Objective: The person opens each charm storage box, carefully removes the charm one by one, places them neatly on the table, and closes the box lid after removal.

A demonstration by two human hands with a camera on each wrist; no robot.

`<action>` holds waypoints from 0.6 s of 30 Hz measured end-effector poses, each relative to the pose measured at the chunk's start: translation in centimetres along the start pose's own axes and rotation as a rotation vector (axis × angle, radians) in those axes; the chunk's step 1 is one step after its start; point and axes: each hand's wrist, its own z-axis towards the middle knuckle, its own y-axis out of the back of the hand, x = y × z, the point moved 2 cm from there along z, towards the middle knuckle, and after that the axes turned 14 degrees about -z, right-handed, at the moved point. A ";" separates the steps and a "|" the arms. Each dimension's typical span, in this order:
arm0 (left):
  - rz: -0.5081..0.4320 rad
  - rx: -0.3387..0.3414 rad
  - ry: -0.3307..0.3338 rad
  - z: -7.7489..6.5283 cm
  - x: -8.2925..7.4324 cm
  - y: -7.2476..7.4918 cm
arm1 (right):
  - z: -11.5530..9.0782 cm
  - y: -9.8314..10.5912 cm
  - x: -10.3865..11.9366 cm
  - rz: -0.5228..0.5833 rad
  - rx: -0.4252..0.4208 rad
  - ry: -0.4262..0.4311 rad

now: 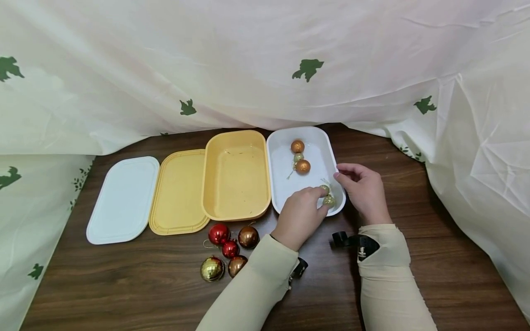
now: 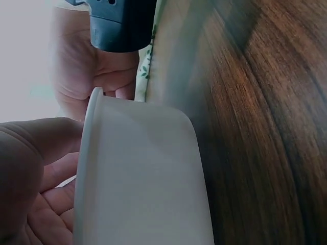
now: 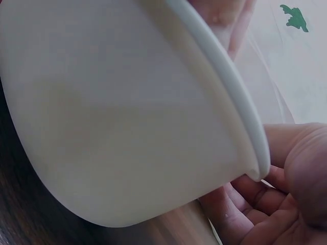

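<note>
My left hand (image 1: 300, 216) reaches over the near rim into the white container (image 1: 285, 195). Its thumb and index finger pinch a small glittery gold bauble (image 1: 329, 201) at the near right corner, with a second gold bauble (image 1: 325, 189) under the index fingertip. At the right side, my right hand (image 1: 367, 191) holds the rim between thumb and fingers. Farther back inside lie two orange glitter baubles (image 1: 303, 166) and a small pale gold bauble (image 1: 298, 157). In both wrist views the container wall (image 2: 143, 173) hides the baubles.
A yellow container (image 1: 236, 179) stands left of the white one. Beside it lie a yellow lid (image 1: 178, 193) and a white lid (image 1: 123, 200). Red baubles (image 1: 218, 234), brown baubles (image 1: 248, 237) and a shiny gold bauble (image 1: 212, 269) rest in front. Cloth hangs behind the table.
</note>
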 end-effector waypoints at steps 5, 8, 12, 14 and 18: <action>-0.002 0.025 -0.001 0.7 0.1 -0.3 | 0.1 -0.1 -0.1 0.002 -0.008 0.008; -0.005 0.046 0.006 1.1 0.2 -0.4 | 0.2 -0.2 -0.1 0.008 -0.012 0.010; 0.009 0.083 0.013 1.5 0.2 -0.6 | 0.2 -0.2 -0.1 0.016 -0.015 0.011; 0.022 0.098 0.020 1.7 0.2 -0.6 | 0.2 -0.2 -0.1 0.019 -0.016 0.009; 0.036 0.115 0.042 2.1 0.2 -0.8 | 0.3 -0.3 0.0 0.021 -0.022 0.011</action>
